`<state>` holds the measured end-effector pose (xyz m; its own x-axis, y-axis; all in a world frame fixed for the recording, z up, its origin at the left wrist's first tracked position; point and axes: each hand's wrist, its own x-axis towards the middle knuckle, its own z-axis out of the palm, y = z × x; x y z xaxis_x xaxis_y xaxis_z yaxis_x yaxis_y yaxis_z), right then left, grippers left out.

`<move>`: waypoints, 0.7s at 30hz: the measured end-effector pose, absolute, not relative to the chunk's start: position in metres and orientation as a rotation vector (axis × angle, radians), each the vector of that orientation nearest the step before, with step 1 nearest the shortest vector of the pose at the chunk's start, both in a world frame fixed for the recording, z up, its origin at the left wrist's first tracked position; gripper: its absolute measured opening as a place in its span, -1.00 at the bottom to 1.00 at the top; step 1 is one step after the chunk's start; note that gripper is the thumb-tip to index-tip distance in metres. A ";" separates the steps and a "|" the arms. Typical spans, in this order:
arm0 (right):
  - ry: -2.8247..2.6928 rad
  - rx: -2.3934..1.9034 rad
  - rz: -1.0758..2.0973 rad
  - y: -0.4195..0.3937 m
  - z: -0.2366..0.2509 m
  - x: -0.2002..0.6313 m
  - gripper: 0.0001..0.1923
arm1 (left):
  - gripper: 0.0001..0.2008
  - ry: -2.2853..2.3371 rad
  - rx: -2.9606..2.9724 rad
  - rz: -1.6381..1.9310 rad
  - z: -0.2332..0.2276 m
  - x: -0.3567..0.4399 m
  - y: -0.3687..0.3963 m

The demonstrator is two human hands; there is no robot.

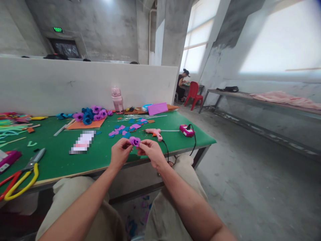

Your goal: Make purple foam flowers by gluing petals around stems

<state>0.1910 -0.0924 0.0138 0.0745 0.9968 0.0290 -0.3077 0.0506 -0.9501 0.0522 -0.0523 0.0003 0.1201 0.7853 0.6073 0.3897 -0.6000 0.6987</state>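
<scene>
Both hands met at frame centre: left hand (121,152) and right hand (150,151) pinched a purple foam flower (135,141) between their fingertips, just above the green table (100,157) edge. Pink glue gun (155,133) lay just behind.

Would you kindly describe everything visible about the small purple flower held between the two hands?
The purple flower is a small rolled rosette, apparently of soft foam or felt, with petal layers curling around a darker centre. It faces up towards the camera, held just above the near edge of the green table. The left hand pinches it from one side and the right hand from the other, fingertips touching its outer petals. No stem is visible; finer detail is too small to tell.
</scene>
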 end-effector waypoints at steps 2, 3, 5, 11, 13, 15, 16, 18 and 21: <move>-0.939 -0.983 1.267 -0.092 0.013 0.191 -0.70 | -0.95 1.133 2.097 1.490 0.001 0.052 -0.053; -0.933 -0.985 1.267 -0.092 0.013 0.191 -0.70 | -0.95 1.126 2.126 1.497 0.001 0.052 -0.053; -0.919 -0.988 1.273 -0.092 0.013 0.191 -0.70 | -0.95 1.117 2.177 1.507 0.001 0.052 -0.054; -0.851 -0.948 1.393 -0.092 0.014 0.193 -0.74 | -0.92 1.152 2.265 1.516 0.001 0.051 -0.054; -0.834 -0.934 1.404 -0.091 0.014 0.193 -0.75 | -0.92 1.170 2.253 1.519 0.001 0.051 -0.054; -0.832 -0.922 1.366 -0.091 0.013 0.193 -0.78 | -0.93 1.198 2.205 1.524 0.001 0.051 -0.054; -0.841 -0.916 1.332 -0.091 0.013 0.193 -0.79 | -0.93 1.213 2.169 1.520 0.001 0.051 -0.053; -0.864 -0.907 1.272 -0.090 0.014 0.193 -0.81 | -0.94 1.240 2.086 1.499 0.001 0.051 -0.053; -0.846 -0.907 1.287 -0.091 0.015 0.192 -0.83 | -0.95 1.260 2.029 1.480 0.002 0.051 -0.052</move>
<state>0.1923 -0.0905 0.0154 0.0977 0.9950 0.0181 -0.4114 0.0570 -0.9097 0.0511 -0.0522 0.0021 0.0693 0.8016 0.5938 0.4585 -0.5542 0.6947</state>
